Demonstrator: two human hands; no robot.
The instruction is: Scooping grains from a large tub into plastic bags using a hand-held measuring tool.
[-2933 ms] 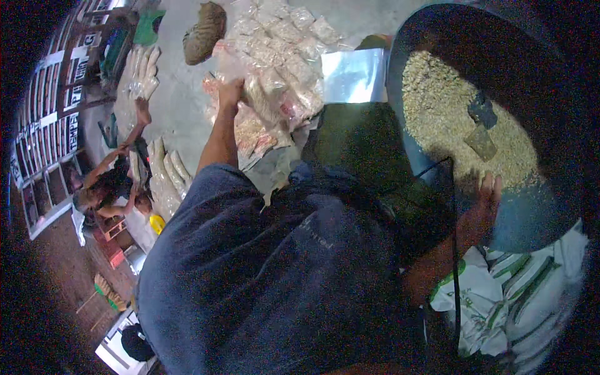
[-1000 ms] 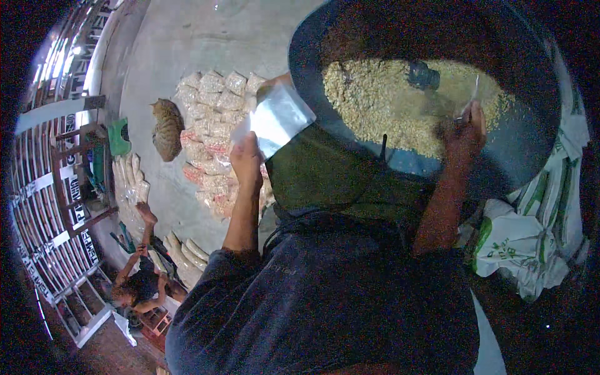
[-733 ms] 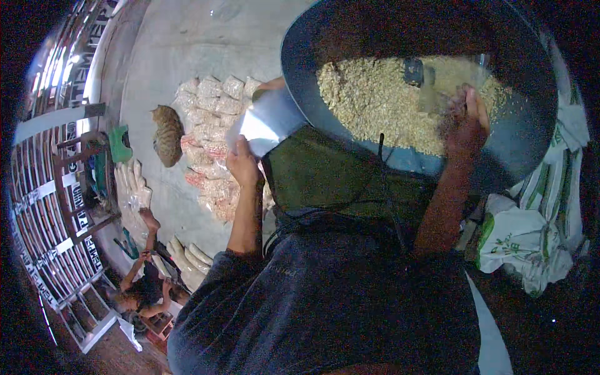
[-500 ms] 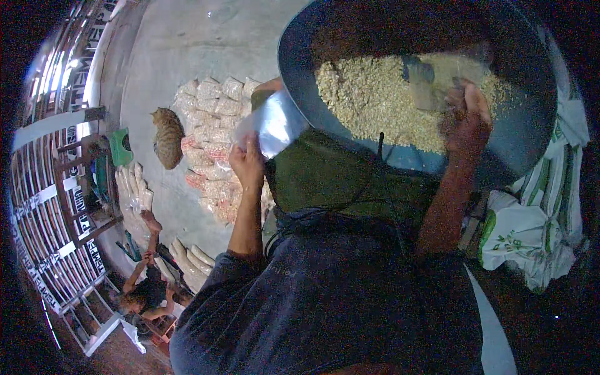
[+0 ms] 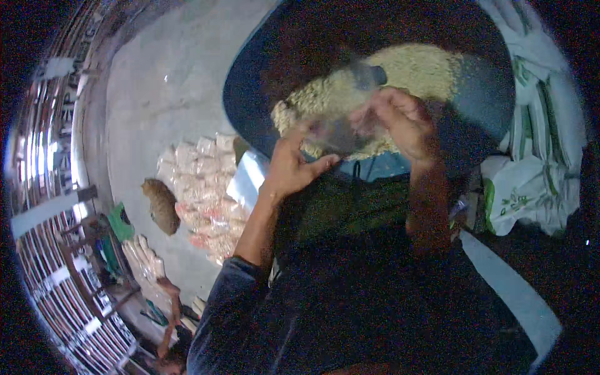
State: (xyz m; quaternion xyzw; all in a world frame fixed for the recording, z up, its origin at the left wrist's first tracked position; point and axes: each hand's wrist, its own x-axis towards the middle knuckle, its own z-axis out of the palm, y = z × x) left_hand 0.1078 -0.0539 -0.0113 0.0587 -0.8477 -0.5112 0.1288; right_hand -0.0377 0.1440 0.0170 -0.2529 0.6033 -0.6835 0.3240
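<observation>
A wide dark-blue basin [image 5: 481,115] in front of me holds a heap of pale split beans or grain [image 5: 412,65]. My right hand [image 5: 406,122] is over it, fingers pinched on a clear plastic bag [image 5: 344,128] blurred by motion. Beside the bag's near-left side is my left hand [image 5: 292,167], thumb and fingers apart; whether it touches the film I cannot tell. A small dark cup-like thing [image 5: 375,75] shows at the heap, just beyond the right hand. Left of my left forearm lies a shiny stack of plastic sheets or bags [image 5: 250,178].
Many filled clear bags [image 5: 203,181] lie on the concrete floor [image 5: 169,81] at left, with a tabby cat [image 5: 162,206] beside them. Past a green plastic thing [image 5: 120,223], another person's arm [image 5: 172,306] shows. White-and-green sacks [image 5: 531,187] are at right.
My left hand has left the shiny stack and moved right, over the basin's near edge. My right hand has come left with the clear bag. The whole view has shifted.
</observation>
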